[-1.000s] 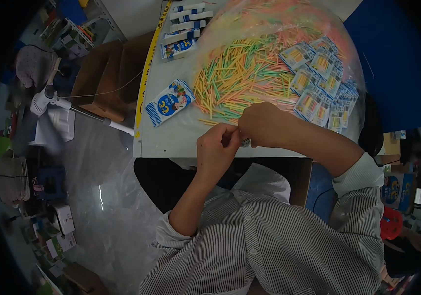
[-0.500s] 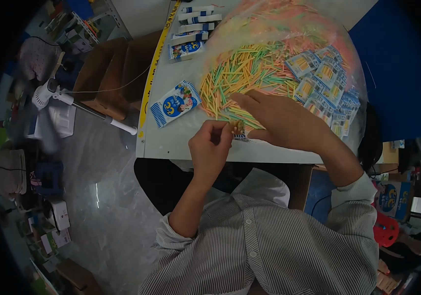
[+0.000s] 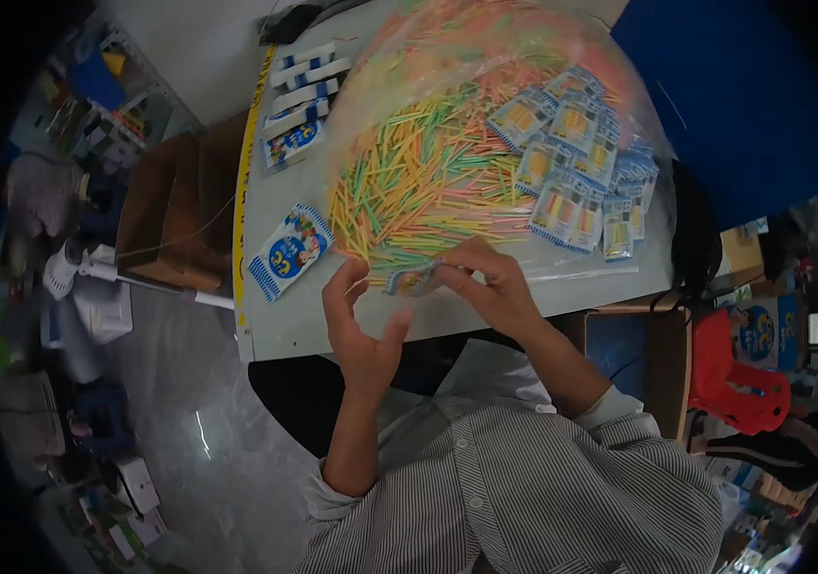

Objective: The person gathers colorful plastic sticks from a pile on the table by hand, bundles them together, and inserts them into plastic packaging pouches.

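Observation:
Between finger and thumb, my right hand pinches a small clear-and-blue packet over the table's near edge. My left hand is just left of the packet, its fingers and thumb spread apart. Behind both hands, many thin pastel sticks lie in a big clear plastic bag. Several small filled packets are heaped on the right part of the sticks. A larger blue and white pouch lies flat to the left.
More pouches stand in a row at the table's back left. Cardboard boxes are beyond the table's left edge. A white fan is at the left. At the right are a red stool and part of another person.
My right hand has turned from flat and spread to pinching the packet. My left hand has let go of it and opened. The view has shifted, showing more of the red stool.

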`<act>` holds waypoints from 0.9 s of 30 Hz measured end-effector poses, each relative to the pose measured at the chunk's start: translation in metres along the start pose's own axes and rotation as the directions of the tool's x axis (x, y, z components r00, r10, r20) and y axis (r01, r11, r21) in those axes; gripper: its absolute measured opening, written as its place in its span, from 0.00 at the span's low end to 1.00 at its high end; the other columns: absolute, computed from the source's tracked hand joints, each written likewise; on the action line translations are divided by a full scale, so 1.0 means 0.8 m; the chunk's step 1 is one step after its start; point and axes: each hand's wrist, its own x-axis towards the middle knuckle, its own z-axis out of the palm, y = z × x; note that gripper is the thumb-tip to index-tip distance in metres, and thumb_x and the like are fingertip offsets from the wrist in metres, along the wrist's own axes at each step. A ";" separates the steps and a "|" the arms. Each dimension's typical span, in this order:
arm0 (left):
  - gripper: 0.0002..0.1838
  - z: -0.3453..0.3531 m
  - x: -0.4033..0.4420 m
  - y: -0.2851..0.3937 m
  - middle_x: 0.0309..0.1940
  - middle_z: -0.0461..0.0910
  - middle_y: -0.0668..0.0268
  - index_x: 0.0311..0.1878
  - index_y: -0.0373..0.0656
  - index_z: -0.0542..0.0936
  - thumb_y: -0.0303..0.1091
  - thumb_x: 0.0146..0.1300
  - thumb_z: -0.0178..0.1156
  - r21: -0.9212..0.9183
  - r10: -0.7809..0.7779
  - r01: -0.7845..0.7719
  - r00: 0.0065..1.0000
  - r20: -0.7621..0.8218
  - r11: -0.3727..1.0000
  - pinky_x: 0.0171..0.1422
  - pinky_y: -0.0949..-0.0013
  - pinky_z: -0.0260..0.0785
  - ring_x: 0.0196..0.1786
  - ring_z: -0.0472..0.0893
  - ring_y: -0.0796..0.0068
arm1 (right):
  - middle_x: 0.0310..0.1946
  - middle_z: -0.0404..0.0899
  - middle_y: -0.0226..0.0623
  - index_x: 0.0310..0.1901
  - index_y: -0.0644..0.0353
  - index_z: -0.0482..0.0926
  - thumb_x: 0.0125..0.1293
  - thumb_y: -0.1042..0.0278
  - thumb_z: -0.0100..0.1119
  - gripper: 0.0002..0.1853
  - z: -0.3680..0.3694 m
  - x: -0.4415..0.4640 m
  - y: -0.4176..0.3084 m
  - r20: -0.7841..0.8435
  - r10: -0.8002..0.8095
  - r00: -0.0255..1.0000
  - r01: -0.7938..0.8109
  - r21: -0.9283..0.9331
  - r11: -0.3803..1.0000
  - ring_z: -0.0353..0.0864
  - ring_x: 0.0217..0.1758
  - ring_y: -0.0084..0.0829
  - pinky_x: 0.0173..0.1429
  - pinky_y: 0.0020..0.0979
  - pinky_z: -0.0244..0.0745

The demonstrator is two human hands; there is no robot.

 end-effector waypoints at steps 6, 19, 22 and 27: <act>0.28 0.007 -0.013 -0.010 0.49 0.67 0.60 0.53 0.35 0.63 0.27 0.48 0.62 -0.329 -0.268 0.370 0.910 0.315 0.869 0.52 0.71 0.63 0.50 0.68 0.75 | 0.29 0.71 0.27 0.37 0.64 0.74 0.55 0.72 0.56 0.08 -0.001 -0.012 -0.006 0.143 0.242 0.960 -0.281 0.436 0.855 0.65 0.31 0.17 0.34 0.20 0.63; 0.11 -0.003 -0.007 -0.006 0.33 0.76 0.64 0.44 0.36 0.71 0.30 0.59 0.51 -0.230 -0.568 0.574 0.817 0.099 0.786 0.46 0.76 0.66 0.38 0.75 0.77 | 0.19 0.70 0.34 0.34 0.65 0.72 0.49 0.64 0.61 0.15 -0.090 0.079 0.049 -0.280 0.153 0.948 -0.199 -0.146 0.969 0.68 0.20 0.23 0.26 0.25 0.65; 0.10 -0.010 -0.013 -0.007 0.33 0.76 0.64 0.43 0.36 0.71 0.31 0.60 0.49 -0.196 -0.575 0.586 0.810 0.114 0.786 0.45 0.76 0.66 0.38 0.75 0.77 | 0.20 0.72 0.36 0.35 0.65 0.70 0.48 0.63 0.62 0.17 -0.140 0.135 0.067 -0.433 0.192 0.881 -0.372 -0.384 0.845 0.72 0.22 0.27 0.27 0.28 0.66; 0.09 -0.013 -0.020 -0.011 0.32 0.76 0.64 0.41 0.36 0.71 0.30 0.60 0.49 -0.182 -0.570 0.589 0.808 0.147 0.788 0.45 0.76 0.66 0.37 0.75 0.77 | 0.20 0.73 0.40 0.38 0.64 0.69 0.47 0.60 0.63 0.21 -0.150 0.157 0.096 -0.451 0.088 0.888 -0.354 -0.549 0.758 0.74 0.23 0.36 0.27 0.34 0.68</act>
